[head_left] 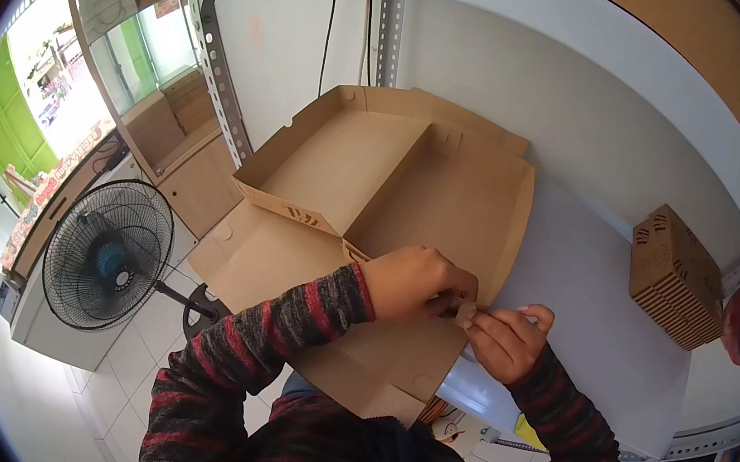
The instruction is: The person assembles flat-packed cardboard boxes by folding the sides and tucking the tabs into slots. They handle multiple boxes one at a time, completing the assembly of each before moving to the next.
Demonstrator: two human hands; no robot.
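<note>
Two hands [417, 282] [507, 345] — one fan [109, 256]

1. Cam: L one of 2 fisheyes on person's head; looks from above & behind L hand [414, 282] and R hand [508, 343].
2. Faces down & fwd; hands a bit below & R of pic ctr., cardboard box [474, 197] just beyond them.
3. Dist.: hands + box near; fan [111, 256], left of hands, farther off.
4. V. wide FOV: shelf beam [594, 28] beyond hands bends in an arc; sleeves [256, 346] enter from bottom edge.
</note>
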